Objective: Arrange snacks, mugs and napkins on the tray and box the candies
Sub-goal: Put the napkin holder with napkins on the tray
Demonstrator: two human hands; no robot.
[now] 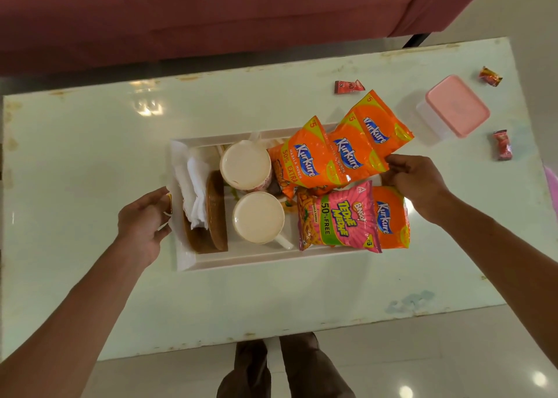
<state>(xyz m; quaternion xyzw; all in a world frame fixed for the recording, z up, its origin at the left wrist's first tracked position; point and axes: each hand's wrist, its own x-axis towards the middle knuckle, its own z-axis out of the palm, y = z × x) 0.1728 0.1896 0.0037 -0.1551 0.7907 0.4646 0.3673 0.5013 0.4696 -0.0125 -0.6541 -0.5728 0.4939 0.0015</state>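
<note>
A white tray [250,257] sits mid-table. It holds two upside-down white mugs [245,165] [258,217], white napkins [193,186] in a brown woven holder [211,216], several orange Kurkure packets [314,159] and a pink Bingo packet [338,216]. My left hand [143,219] grips the tray's left end. My right hand [416,183] is closed at the tray's right end, touching the orange packets. A clear box with a pink lid [456,108] stands shut at the right. Three wrapped candies lie loose on the table: [348,86], [489,76], [502,144].
The pale glossy table [90,156] has a maroon sofa [211,14] along its far side. My legs [287,367] stand at the table's near edge on a tiled floor. A pink object [552,186] shows at the right edge.
</note>
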